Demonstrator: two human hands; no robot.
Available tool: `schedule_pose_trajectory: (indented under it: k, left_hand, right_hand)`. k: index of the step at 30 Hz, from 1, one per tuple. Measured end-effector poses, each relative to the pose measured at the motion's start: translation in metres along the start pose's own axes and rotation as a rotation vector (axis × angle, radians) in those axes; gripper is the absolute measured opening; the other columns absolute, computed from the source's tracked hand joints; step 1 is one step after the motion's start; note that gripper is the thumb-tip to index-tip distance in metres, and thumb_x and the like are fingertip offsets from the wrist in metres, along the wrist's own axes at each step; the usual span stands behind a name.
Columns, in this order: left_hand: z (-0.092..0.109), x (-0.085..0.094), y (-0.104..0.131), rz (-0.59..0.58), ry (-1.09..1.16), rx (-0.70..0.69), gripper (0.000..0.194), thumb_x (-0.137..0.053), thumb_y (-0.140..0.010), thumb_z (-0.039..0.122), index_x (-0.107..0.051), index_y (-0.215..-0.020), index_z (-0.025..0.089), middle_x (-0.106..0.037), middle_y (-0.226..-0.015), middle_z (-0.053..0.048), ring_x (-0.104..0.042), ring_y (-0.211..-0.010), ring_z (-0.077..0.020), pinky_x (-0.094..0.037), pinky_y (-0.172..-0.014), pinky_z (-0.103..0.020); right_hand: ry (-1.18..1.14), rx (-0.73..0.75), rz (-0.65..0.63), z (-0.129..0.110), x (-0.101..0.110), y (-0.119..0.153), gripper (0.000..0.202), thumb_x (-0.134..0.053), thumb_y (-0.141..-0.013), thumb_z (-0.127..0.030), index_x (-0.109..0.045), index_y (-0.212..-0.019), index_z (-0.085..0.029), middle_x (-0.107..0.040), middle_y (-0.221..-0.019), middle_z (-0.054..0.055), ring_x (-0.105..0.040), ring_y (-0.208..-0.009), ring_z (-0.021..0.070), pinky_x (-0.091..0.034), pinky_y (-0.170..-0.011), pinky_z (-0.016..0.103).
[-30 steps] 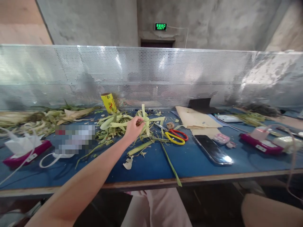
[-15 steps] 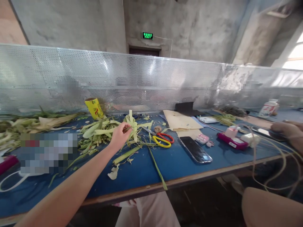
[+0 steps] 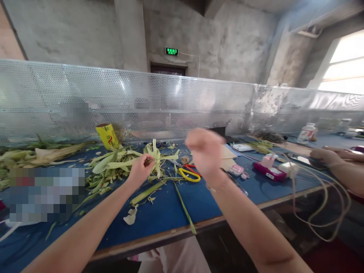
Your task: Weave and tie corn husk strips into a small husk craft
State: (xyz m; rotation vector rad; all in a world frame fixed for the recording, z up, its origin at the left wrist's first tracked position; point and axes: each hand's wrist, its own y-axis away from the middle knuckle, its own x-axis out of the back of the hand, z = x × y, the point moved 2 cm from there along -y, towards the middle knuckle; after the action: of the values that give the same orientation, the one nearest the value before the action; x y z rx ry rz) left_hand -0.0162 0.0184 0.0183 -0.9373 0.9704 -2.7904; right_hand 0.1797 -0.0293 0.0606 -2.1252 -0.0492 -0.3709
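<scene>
My left hand (image 3: 141, 167) is closed, its fingertips pinching a knot of pale green leaf strips (image 3: 157, 161) whose ends stick out in several directions. A pile of similar strips (image 3: 113, 167) lies behind and left of it. Raised over the table to the right is my right hand (image 3: 206, 153), blurred by motion, with its back towards me and its fingers hidden. Between the hands lie scissors (image 3: 190, 175) with red and yellow handles, beside a small brown ball (image 3: 185, 160). A phone (image 3: 241, 187) is mostly covered by my right arm.
A long green strip (image 3: 184, 208) reaches the front edge of the blue table (image 3: 159, 223). A yellow tube (image 3: 107, 136) stands before the perforated metal screen (image 3: 159, 102). At right are a magenta device (image 3: 269, 171), looped pale cords (image 3: 324, 204) and another person's hand (image 3: 327, 156).
My right hand and forearm have come into view from the lower right, up over the table. My left hand still pinches the leaf strips. The whole view has shifted slightly.
</scene>
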Motion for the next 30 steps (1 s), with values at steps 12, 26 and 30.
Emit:
schedule_pose_trajectory:
  k: [12,26,30]
  left_hand:
    - [-0.004,-0.003,-0.002,-0.055,-0.168,-0.074,0.012,-0.054,-0.064,0.026,-0.051,-0.073,0.017,-0.058,-0.071,-0.002,-0.054,-0.067,-0.0148,-0.044,-0.065,-0.028]
    - [-0.004,-0.009,0.001,-0.073,-0.271,-0.178,0.009,-0.045,-0.071,0.021,-0.052,-0.076,0.019,-0.061,-0.075,-0.005,-0.058,-0.072,-0.0177,-0.044,-0.067,-0.029]
    - [-0.002,-0.006,0.000,-0.129,-0.305,-0.244,0.007,-0.045,-0.072,0.021,-0.052,-0.074,0.020,-0.061,-0.076,-0.005,-0.057,-0.076,-0.0180,-0.044,-0.070,-0.029]
  right_hand:
    - [0.892,0.150,-0.462,0.044,-0.066,0.015,0.019,-0.034,-0.086,-0.019,-0.051,-0.092,-0.014,-0.056,-0.090,0.008,-0.051,-0.083,0.0170,-0.037,-0.075,0.031]
    - [0.874,0.007,-0.505,0.053,-0.072,0.018,0.020,-0.032,-0.082,-0.007,-0.050,-0.092,-0.008,-0.055,-0.089,0.011,-0.052,-0.081,0.0169,-0.040,-0.072,0.027]
    - [0.856,0.040,-0.579,0.050,-0.069,0.019,0.021,-0.029,-0.085,-0.011,-0.048,-0.092,-0.010,-0.057,-0.088,0.010,-0.054,-0.078,0.0176,-0.039,-0.067,0.027]
